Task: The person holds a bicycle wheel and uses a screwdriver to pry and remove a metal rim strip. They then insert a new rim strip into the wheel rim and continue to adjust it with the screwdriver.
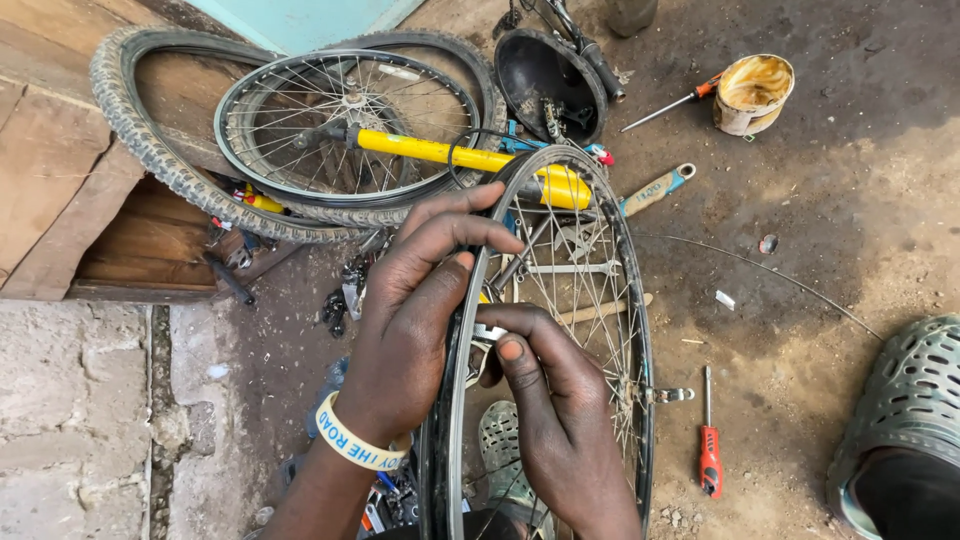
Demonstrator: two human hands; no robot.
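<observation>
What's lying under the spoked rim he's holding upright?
Seen through the rim spokes: a yellow pump, a spanner and a wooden stick on the ground. His hands hide whatever lies left of them.

Two bare hands, left hand point(415, 310) and right hand point(560, 420), grimy; a yellow rubber wristband point(355, 440) with dark lettering circles the left wrist.

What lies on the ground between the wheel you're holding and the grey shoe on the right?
In the head view, a red-handled screwdriver lies on dirt between the wheel and the grey shoe.
</observation>
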